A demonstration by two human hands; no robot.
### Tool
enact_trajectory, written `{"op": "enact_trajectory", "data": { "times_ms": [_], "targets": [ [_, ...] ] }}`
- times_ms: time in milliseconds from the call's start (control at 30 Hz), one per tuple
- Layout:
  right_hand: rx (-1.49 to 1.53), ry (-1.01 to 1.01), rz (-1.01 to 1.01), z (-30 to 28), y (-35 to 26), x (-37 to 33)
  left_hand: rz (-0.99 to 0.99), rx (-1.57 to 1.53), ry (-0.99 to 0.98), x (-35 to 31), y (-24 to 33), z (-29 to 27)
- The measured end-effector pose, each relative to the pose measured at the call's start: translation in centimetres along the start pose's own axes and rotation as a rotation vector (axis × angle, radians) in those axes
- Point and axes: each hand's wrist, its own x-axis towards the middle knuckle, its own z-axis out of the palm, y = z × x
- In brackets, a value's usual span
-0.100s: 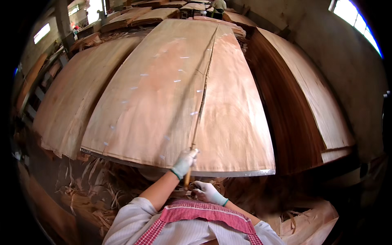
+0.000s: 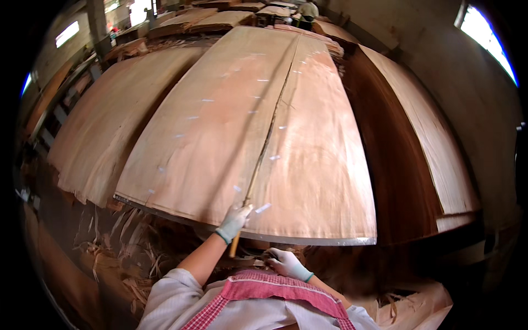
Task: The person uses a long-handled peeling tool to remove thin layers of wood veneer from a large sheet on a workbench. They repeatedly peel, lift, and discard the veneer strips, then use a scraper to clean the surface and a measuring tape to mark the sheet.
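Note:
In a white glove with a green cuff, my left hand (image 2: 234,221) is closed around the lower part of a long thin stick (image 2: 256,171). The stick reaches away over a broad, pale pinkish wood veneer sheet (image 2: 319,181), its butt end sticking out below my fist. Small whitish tape strips (image 2: 263,208) dot the sheet on both sides of the stick. Close to my body, just off the sheet's near edge, my gloved right hand (image 2: 290,264) has its fingers curled. Something dark is at those fingertips, too small to make out.
Veneer stacks flank the sheet at left (image 2: 115,121) and right (image 2: 434,126), the right one with a dark reddish side. A metal strip (image 2: 324,240) edges the near side. Torn veneer scraps (image 2: 104,258) litter the floor. Far off, a person (image 2: 308,10) stands among more stacks.
My left hand has moved left and slightly down with the stick's near end, so the stick slants more. My right hand stays curled near my body. The whole view has shifted slightly.

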Motion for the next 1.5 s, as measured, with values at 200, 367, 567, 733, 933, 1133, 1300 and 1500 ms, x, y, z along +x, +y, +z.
{"op": "enact_trajectory", "data": {
  "times_ms": [200, 367, 567, 733, 933, 1133, 1300, 1500],
  "targets": [
    [0.110, 0.094, 0.165, 3.8, 0.2, 3.5, 0.359, 0.877, 0.479, -3.5, -2.2, -21.1],
    [0.317, 0.018, 0.330, 5.0, -0.1, 7.1, 0.162, 0.844, 0.511, -6.7, -1.7, -22.8],
    [0.131, -0.011, 0.365, 7.3, -5.0, 11.1, 0.269, 1.142, 0.926, -4.5, 2.8, -34.6],
    [0.039, -0.126, 0.255, 9.0, -4.1, 12.6, -0.246, 1.234, 1.525, -2.2, 2.7, -50.8],
    [-0.036, -0.222, 0.304, 10.9, -6.4, 15.1, 0.350, 0.379, 1.644, 0.7, 7.5, -49.3],
    [0.084, -0.208, 0.133, 10.3, -13.5, 28.1, 0.844, 0.485, 1.108, 0.9, 14.5, -33.9],
    [0.735, 0.105, 0.121, 9.0, -17.5, 35.0, 0.957, 1.204, 0.659, -1.8, 10.4, -22.8],
    [0.482, 0.520, 0.081, 1.9, -4.9, 32.3, 0.344, 0.987, 0.589, -11.8, 5.5, -24.8]
  ]
}}
